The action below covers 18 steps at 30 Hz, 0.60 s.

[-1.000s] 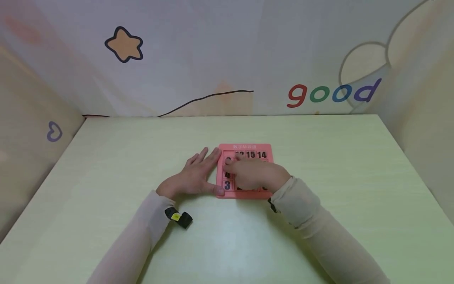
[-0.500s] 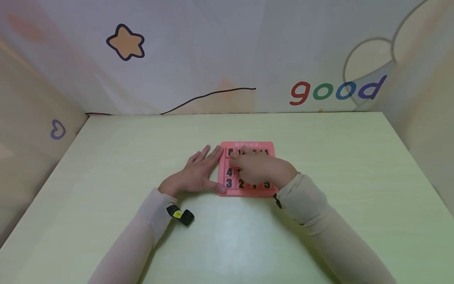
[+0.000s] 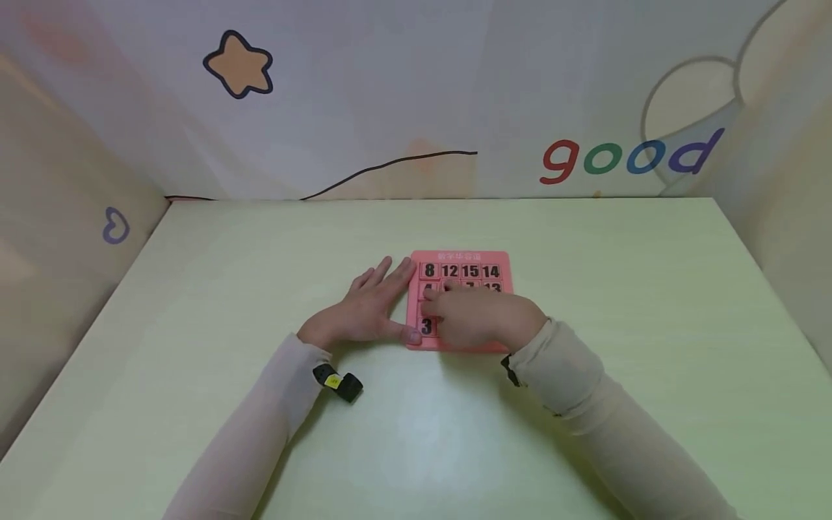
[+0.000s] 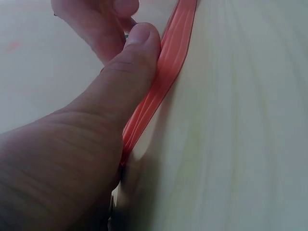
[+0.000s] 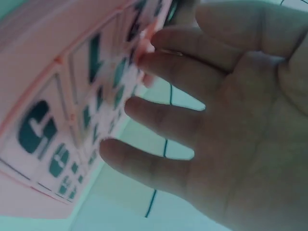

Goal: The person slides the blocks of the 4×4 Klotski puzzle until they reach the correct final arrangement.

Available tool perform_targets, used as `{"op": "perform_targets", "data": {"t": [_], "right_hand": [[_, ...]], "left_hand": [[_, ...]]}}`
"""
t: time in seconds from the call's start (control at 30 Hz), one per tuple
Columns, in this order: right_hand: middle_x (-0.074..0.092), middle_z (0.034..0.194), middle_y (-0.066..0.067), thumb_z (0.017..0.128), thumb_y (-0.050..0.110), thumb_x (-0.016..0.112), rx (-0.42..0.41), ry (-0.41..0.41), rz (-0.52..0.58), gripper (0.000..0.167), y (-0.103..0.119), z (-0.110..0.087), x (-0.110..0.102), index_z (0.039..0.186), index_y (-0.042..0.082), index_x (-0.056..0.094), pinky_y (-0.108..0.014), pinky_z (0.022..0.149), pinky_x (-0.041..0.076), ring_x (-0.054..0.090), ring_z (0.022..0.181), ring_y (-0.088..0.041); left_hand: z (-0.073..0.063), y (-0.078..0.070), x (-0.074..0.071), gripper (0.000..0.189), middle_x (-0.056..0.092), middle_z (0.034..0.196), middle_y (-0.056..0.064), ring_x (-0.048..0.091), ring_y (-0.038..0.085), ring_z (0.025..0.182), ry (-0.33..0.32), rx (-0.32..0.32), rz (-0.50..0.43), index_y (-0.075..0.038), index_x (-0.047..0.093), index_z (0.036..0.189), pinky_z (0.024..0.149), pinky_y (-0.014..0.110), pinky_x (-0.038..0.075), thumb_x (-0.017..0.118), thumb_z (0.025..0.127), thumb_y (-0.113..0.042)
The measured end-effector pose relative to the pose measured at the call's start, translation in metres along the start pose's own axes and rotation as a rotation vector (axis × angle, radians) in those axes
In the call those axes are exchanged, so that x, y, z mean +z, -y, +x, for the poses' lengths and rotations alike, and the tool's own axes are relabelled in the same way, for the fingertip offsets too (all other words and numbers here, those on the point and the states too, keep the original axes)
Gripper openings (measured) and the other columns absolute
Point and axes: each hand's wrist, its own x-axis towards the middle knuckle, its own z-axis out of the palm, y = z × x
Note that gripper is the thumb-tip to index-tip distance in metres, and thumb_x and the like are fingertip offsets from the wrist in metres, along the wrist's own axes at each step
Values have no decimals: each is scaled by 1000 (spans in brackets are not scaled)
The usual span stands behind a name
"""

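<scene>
A pink number sliding puzzle point(image 3: 461, 256) lies flat on the table. My left hand point(image 3: 367, 307) braces its left side, fingertips at the upper left edge and the thumb over the near left corner. In the left wrist view that thumb lies along the pink side wall point(image 4: 166, 72). My right hand point(image 3: 484, 312) is over the tiles, with fingertips at the 4 tile point(image 3: 427, 287) in the left column. Tile 8 point(image 3: 429, 271) sits above it and tile 3 point(image 3: 426, 327) in the near row. The right hand hides much of the lower rows. Its fingers point(image 5: 149, 166) look spread in the right wrist view.
A pale green table point(image 3: 260, 253) surrounds the puzzle. Behind it stands a light printed backdrop point(image 3: 364, 87) with a star and the word "good", and side panels rise left and right. A black strap point(image 3: 338, 383) is at the left cuff.
Tile 8 has slid up into the top left corner, then tile 4 has followed into the second row. The right fingers moved with them; the left hand keeps its place. The head view shifted slightly.
</scene>
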Motion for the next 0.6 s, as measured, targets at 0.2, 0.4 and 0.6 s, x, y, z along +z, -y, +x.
{"op": "perform_targets", "data": {"t": [0.2,0.4,0.6], "right_hand": [[28,164,-5,105,24,47,13,-21,-39,51,-3,7,-2,155,16,44,-61,117,19,13,152,-37],[29,164,-5,105,26,49,-2,-10,-14,51,0,1,-2,155,16,44,-57,118,21,15,152,-35],[59,142,-7,104,17,54,-90,30,-79,36,8,-10,0,138,12,64,-45,108,42,53,128,-28]], "left_hand": [[2,1,-2,121,-4,169,-3,-17,21,152,-1,-9,-3,-17,0,164,121,44,-7,71,81,-69],[0,-2,-4,121,-4,169,-2,-18,22,152,5,-11,-12,-16,0,164,121,44,-7,72,81,-67],[0,-3,-4,121,-4,169,-2,-17,21,152,-2,-8,-3,-16,0,163,121,43,-7,71,81,-68]]}}
